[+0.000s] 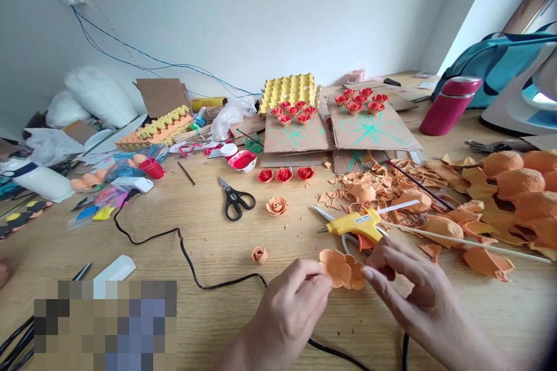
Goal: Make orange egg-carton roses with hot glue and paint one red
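Observation:
My left hand (289,307) is closed, its fingertips pinching the left edge of an orange petal piece (337,268) cut from egg-carton pulp. Thumb and fingers of my right hand (420,290) meet at the piece's right edge, closed on it. The petals lie spread between both hands. Just beyond, a yellow glue gun (354,226) with a white glue stick rests over a pair of scissors (348,243). A small rolled orange bud (260,254) sits left of the hands, and an unpainted orange rose (277,205) stands farther back.
Torn pulp scraps (348,185) and an orange egg tray (513,185) cover the right side. Black-handled scissors (237,203), a bowl of red paint (242,160), red roses (284,175) and cardboard sheets (369,133) lie farther back. A black cord (183,249) crosses the table.

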Tool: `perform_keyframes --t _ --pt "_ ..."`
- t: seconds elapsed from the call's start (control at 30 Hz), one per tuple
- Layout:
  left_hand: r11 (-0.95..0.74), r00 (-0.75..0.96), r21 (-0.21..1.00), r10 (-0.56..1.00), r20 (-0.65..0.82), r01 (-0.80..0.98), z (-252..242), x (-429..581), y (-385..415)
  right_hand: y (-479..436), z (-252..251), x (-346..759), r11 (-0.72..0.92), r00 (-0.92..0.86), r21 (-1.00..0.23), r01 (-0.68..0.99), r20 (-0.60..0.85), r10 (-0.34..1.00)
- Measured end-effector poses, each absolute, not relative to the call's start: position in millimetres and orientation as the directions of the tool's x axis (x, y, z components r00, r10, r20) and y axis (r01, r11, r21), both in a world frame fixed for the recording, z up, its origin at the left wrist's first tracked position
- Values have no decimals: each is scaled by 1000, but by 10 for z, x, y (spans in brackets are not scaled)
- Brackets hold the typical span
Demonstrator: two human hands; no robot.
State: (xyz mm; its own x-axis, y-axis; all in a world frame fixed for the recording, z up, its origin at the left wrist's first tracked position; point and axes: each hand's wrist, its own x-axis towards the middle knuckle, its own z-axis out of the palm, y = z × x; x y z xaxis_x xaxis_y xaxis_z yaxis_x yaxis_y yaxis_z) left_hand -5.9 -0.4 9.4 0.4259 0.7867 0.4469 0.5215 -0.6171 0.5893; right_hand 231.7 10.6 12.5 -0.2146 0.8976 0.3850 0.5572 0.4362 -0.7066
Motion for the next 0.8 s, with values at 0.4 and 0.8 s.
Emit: perform_keyframes --t 0.4,0.8 --pt "-618 384 582 785 485 529 -23 51 -88 118 83 2346 354 -147 -735 577 333 931" --pt "-403 392 635 905 168 659 -167 416 33 158 235 2446 340 -41 -721 603 398 916"
